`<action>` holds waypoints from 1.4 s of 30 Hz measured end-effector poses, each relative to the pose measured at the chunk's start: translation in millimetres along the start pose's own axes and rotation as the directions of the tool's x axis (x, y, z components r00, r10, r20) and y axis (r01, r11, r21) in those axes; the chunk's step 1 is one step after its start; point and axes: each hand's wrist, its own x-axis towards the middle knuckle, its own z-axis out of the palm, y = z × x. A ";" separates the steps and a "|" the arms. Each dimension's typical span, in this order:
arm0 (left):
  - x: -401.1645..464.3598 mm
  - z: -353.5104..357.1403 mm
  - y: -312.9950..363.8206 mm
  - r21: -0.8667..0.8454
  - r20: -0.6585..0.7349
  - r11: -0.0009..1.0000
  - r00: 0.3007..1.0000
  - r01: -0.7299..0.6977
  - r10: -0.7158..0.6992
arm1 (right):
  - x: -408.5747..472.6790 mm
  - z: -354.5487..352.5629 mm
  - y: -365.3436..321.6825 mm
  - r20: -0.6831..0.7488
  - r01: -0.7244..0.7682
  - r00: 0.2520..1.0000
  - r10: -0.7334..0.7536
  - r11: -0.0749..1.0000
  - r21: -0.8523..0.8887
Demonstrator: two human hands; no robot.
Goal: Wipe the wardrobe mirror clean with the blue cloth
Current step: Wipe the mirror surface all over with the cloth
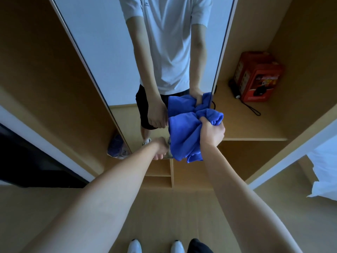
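The right hand (pixel 212 132) grips the bunched cloth (pixel 184 136) against the mirror (pixel 109 52) near its lower right edge. The left hand (pixel 160 148) holds the mirror's bottom edge, fingers curled.

left hand (pixel 160 148) fingers hidden behind own knuckles; blue cloth (pixel 184 136) covers mirror (pixel 109 52) lower corner; mirror top cut off.

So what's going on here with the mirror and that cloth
A person stands at an open wardrobe, facing its mirror. The right hand grips a bunched blue cloth against the lower right part of the glass, near the mirror's edge. The left hand reaches to the mirror's bottom edge, apparently steadying it; its fingers are hard to make out. A red box sits on the wardrobe shelf to the right.
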 end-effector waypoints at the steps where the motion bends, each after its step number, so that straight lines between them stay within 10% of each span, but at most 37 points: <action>1: 0.3 -1.3 1.8 0.014 -0.007 1.000 1.000 -0.006 0.007 | 0.5 -0.2 0.8 0.003 0.006 1.000 -0.006 1.000 0.005; 14: 0.6 9.3 -12.0 0.121 -0.072 0.992 0.997 0.021 -0.012 | 11.9 -0.2 49.8 0.126 -0.221 0.962 0.242 0.963 -0.156; 21: 16.3 15.2 -9.7 0.182 -0.054 0.983 0.998 -0.002 0.012 | 5.1 10.7 62.3 0.041 -0.063 0.997 0.066 0.996 -0.065; 42: 66.3 42.5 -30.7 0.170 0.007 0.985 1.000 0.006 -0.008 | 58.3 28.0 158.3 -0.015 -0.263 0.962 0.273 0.908 -0.327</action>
